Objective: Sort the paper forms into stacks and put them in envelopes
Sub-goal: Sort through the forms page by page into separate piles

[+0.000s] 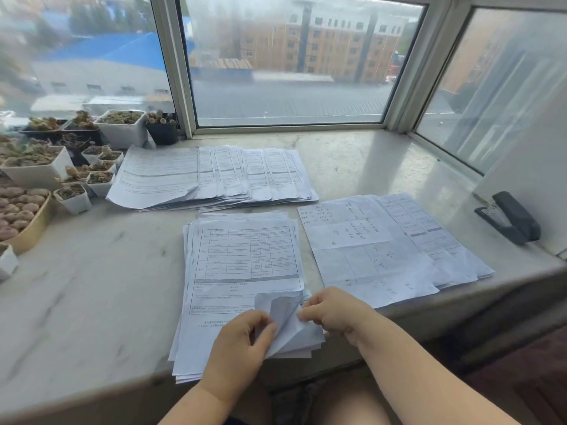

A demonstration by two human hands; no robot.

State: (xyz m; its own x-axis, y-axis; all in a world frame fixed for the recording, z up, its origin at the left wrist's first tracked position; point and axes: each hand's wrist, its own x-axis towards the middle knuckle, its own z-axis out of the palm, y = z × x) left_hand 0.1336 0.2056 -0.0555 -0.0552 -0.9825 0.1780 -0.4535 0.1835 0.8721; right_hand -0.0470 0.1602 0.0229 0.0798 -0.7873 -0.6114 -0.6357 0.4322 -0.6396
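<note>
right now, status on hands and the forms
Left hand and right hand both pinching the lifted corner of the near stack. Two other piles sorted. No envelopes in view. Nothing blocking.

Small white pots of succulents (119,127) are crowding the counter's (92,271) far left, and a black stapler (509,217) is lying at its right edge beneath the window (285,62).

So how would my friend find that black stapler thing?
Start at the pale marble window ledge and go to its far right end. Past the fanned paper stack with handwriting, the black plastic stapler sits alone by the wall, the only dark, chunky thing among flat white sheets.
</note>
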